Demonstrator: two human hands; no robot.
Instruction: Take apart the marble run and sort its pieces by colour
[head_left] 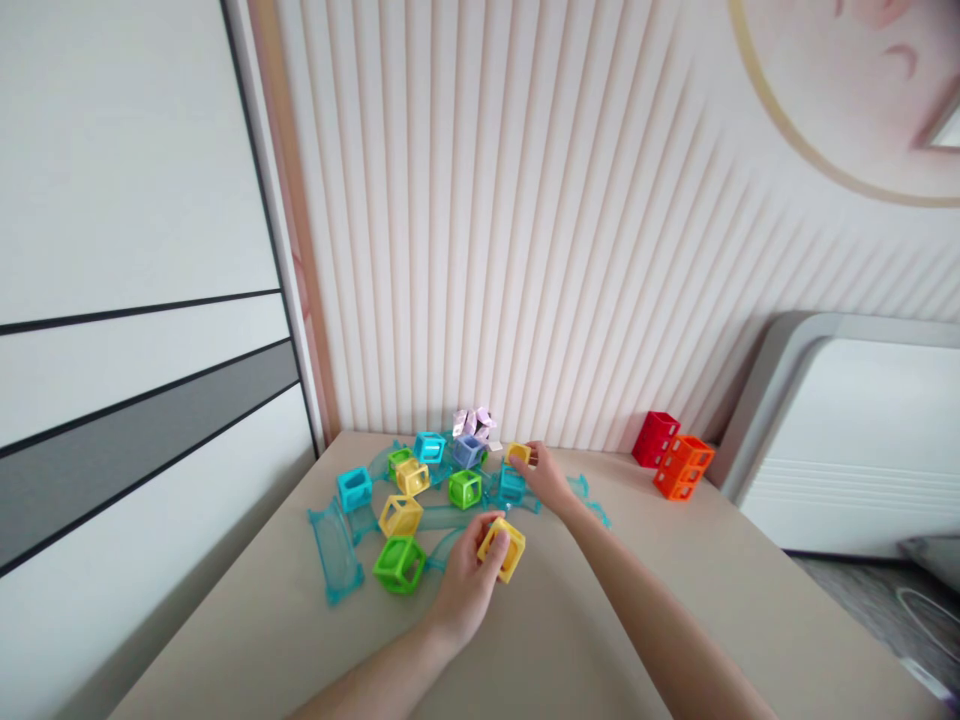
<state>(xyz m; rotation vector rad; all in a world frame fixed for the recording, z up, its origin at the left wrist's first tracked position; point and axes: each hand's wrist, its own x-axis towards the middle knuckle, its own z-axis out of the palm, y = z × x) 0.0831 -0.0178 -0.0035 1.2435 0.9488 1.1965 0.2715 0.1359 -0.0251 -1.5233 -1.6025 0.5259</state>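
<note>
Now the left hand (463,585) has its fingers (486,530) closed around a yellow open-framed plastic cube (505,552) low over the beige desk (675,600), while the right hand (549,482) pinches a second yellow plastic cube (519,455) farther back near the ribbed wall (525,250). Both cubes look light, stiff and smooth, and are probably easiest to hold by opposite frame bars. A green open-framed cube (399,563), a cyan cube (354,488) and translucent teal curved track pieces (337,550) crowd beside the hands; a red cube (654,437) and orange cubes (682,467) stand well apart on the right.
</note>
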